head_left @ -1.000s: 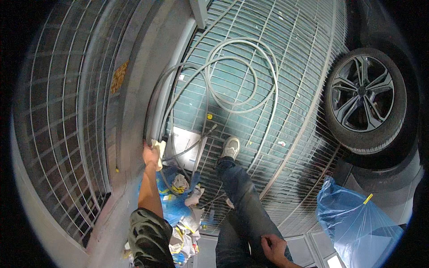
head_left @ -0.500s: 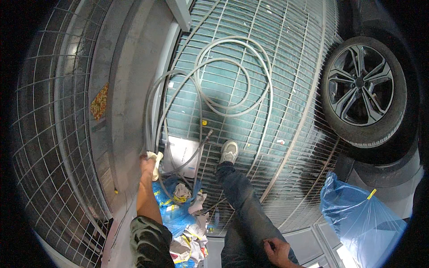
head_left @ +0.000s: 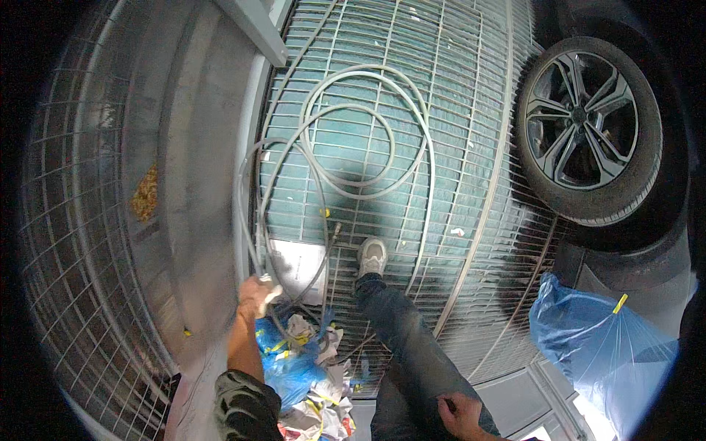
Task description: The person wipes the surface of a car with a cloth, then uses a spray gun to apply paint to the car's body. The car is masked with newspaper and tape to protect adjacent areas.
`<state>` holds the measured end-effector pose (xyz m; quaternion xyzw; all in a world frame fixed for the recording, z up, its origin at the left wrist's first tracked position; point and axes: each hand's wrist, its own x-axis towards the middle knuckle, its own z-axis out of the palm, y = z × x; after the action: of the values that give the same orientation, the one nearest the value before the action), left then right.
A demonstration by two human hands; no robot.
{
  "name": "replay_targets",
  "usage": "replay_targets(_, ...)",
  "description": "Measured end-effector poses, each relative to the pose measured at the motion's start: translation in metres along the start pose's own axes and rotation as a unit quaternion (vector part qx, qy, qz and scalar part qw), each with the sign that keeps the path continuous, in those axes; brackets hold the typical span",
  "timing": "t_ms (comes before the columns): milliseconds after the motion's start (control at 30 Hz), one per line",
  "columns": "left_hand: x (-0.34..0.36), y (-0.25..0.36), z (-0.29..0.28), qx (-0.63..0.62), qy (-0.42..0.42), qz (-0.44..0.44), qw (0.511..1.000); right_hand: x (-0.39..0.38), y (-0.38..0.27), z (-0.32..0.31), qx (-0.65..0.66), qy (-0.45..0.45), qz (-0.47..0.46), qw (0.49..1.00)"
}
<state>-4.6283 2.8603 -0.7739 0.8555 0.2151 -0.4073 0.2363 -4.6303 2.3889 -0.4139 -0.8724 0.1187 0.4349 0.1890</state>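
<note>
The white carton point(head_left: 298, 273), lying flat on the metal grating point(head_left: 471, 95), serves as the reference point. The person's left hand point(head_left: 254, 295) is just to the left of the carton's near end, with its fingers clamped on a pale cloth point(head_left: 269, 291). Grey strands of the hose point(head_left: 432, 167) come down to the left hand; whether any strand runs inside the grip cannot be told, as the area is blurred. The hose is coiled in wide loops beyond the carton, with further strands crossing the carton itself. The right hand point(head_left: 459, 414) is well apart from the left, on the near right side of the carton, over the person's trouser leg point(head_left: 421, 338); its fingers are bent, and whether it holds anything cannot be determined. A light shoe point(head_left: 372, 256) stands just right of the carton. On the near side of the carton is a heap of blue plastic and crumpled paper point(head_left: 298, 375). Far to the carton's right are a car wheel point(head_left: 579, 116) with dark spokes and, nearer the person, a translucent blue bag point(head_left: 581, 342) bearing a yellow strip.
</note>
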Motion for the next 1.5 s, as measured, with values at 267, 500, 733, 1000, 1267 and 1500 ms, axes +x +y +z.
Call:
replay_targets(267, -0.172, 0.126, -0.014, -0.495, -0.146, -0.057, 0.855, -0.019, 0.046, 0.045, 0.122, -0.065, -0.011, 0.990)
replay_targets(500, -0.433, 0.228, -0.126, -0.610, -0.065, 0.026, 0.789, -0.094, 0.005, 0.077, 0.594, -0.503, 0.119, 0.617)
replay_targets(733, -0.673, 0.256, -0.091, -0.641, -0.045, 0.184, 0.744, -0.220, 0.023, 0.069, 0.765, -0.463, -0.030, 0.446)
replay_targets(1000, -0.866, 0.277, -0.058, -0.679, -0.174, 0.296, 0.649, -0.311, 0.165, 0.082, 0.916, -0.160, 0.073, 0.361)
replay_targets(1267, -0.927, 0.326, -0.004, -0.637, -0.266, 0.315, 0.652, -0.365, 0.396, 0.108, 0.969, 0.031, 0.138, 0.203)
replay_targets(1500, -0.888, 0.349, 0.058, -0.679, -0.317, 0.252, 0.612, -0.475, 0.583, 0.055, 0.956, 0.211, 0.078, 0.188)
